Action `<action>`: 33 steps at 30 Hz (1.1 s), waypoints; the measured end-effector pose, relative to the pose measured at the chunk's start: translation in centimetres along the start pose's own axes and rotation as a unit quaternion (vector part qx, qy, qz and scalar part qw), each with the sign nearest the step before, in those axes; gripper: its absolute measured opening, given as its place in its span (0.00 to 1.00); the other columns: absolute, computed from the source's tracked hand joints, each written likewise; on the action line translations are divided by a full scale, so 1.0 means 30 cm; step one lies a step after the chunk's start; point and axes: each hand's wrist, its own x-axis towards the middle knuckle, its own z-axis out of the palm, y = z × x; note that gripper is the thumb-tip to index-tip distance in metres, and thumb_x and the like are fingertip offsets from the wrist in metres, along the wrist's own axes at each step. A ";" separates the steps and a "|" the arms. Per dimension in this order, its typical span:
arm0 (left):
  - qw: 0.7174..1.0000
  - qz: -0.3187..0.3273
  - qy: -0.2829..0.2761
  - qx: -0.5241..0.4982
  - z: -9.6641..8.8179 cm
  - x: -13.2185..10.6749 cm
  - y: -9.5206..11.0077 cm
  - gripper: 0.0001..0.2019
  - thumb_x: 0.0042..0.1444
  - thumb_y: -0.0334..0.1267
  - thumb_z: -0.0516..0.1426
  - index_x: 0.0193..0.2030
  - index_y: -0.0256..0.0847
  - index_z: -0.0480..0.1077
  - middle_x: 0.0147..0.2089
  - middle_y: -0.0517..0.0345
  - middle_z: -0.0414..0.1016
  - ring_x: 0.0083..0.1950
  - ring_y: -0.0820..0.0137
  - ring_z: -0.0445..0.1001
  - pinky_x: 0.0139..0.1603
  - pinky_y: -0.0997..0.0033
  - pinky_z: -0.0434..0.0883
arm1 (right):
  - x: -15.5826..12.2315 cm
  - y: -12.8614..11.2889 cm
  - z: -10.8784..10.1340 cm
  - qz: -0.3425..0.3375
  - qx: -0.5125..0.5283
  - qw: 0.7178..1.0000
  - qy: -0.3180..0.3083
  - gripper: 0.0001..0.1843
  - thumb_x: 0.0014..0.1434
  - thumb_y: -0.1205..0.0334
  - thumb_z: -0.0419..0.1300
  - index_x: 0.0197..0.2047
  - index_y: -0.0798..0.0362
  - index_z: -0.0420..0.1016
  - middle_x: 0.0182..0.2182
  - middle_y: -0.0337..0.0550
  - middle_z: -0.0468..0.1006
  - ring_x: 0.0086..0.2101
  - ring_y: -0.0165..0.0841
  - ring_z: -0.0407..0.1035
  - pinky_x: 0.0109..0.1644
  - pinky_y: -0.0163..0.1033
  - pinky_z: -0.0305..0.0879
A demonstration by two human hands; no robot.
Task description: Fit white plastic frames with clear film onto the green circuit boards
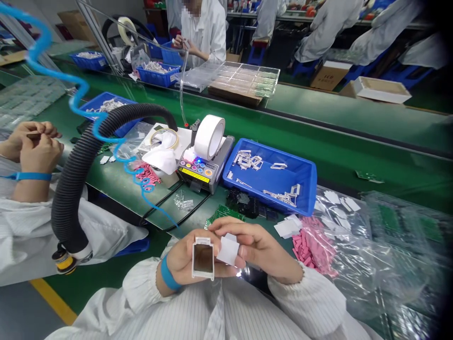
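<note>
One white-framed part point(203, 259) is gripped by the left hand point(181, 259) near the edge of the bench point(102, 175); the right hand point(260, 243) pinches a white card point(228, 250) beside it. A circuit board point(223, 214) and blue bin point(307, 172) limit room beyond.

White-edged rectangular frame point(203, 259): tinted brown within. Flat white tabbed sheet point(228, 250): evenly coloured. White cloth smock point(170, 314): patterned with fine stripes. Grey box-shaped machine point(218, 174): marked by a yellow label point(194, 175) and multicoloured round buttons point(208, 173). Blue rectangular plastic tray point(271, 178): solidly coloured.
</note>
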 end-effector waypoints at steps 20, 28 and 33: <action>0.980 0.110 0.169 -0.001 0.003 0.065 -0.068 0.18 0.41 0.39 0.68 0.42 0.44 0.76 0.39 0.62 0.78 0.42 0.74 0.73 0.45 0.74 0.67 | -0.016 -0.053 0.103 -0.124 -0.569 0.778 0.236 0.04 0.60 0.65 0.58 0.38 0.48 0.72 0.34 0.41 0.77 0.36 0.36 0.64 0.48 0.52 0.55; 0.973 0.007 0.208 -0.099 -0.042 0.085 -0.103 0.12 0.52 0.45 0.61 0.41 0.41 0.74 0.40 0.59 0.79 0.44 0.70 0.75 0.49 0.65 0.70 | -0.101 -0.059 0.017 0.026 -0.571 0.803 0.172 0.14 0.63 0.55 0.53 0.46 0.52 0.72 0.45 0.48 0.74 0.45 0.39 0.66 0.49 0.48 0.60; 0.970 -0.002 0.217 -0.108 -0.051 0.092 -0.093 0.14 0.49 0.44 0.63 0.42 0.42 0.74 0.38 0.57 0.81 0.42 0.68 0.77 0.49 0.60 0.71 | -0.293 -0.038 -0.166 0.374 -0.634 0.656 0.168 0.06 0.58 0.64 0.58 0.29 0.53 0.73 0.30 0.44 0.76 0.33 0.36 0.71 0.34 0.38 0.61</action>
